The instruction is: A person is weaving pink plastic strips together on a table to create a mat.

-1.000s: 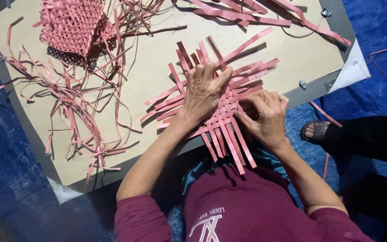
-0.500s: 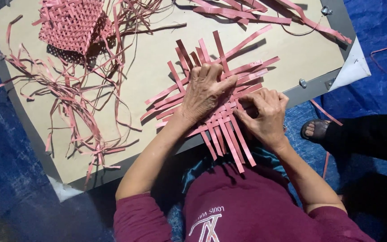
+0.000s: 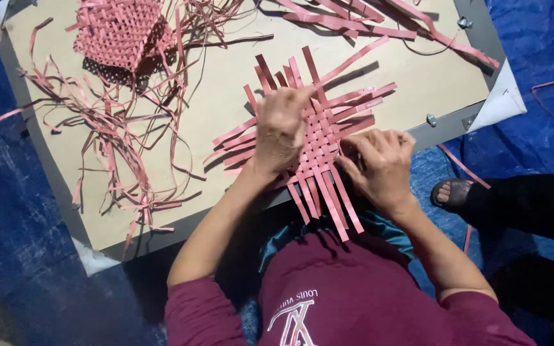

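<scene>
A flat mat of interlaced pink strips [image 3: 318, 150] lies on the tan board [image 3: 226, 96], its loose ends fanning out on all sides. My left hand [image 3: 280, 131] presses flat on the mat's left part, fingers pointing away from me. My right hand [image 3: 379, 163] rests at the mat's right edge, fingers curled and pinching strip ends there. Several strip ends hang over the board's near edge toward my maroon shirt.
A finished pink woven piece [image 3: 120, 32] sits at the board's far left amid a tangle of loose pink strips [image 3: 107, 141]. More strips [image 3: 379, 22] lie at the far right. Another person's sandalled foot [image 3: 453, 192] is on the blue tarp [image 3: 533, 115] at right.
My left hand has slid slightly up and left across the mat. My right hand's fingers have closed tighter on strips at the right edge.
</scene>
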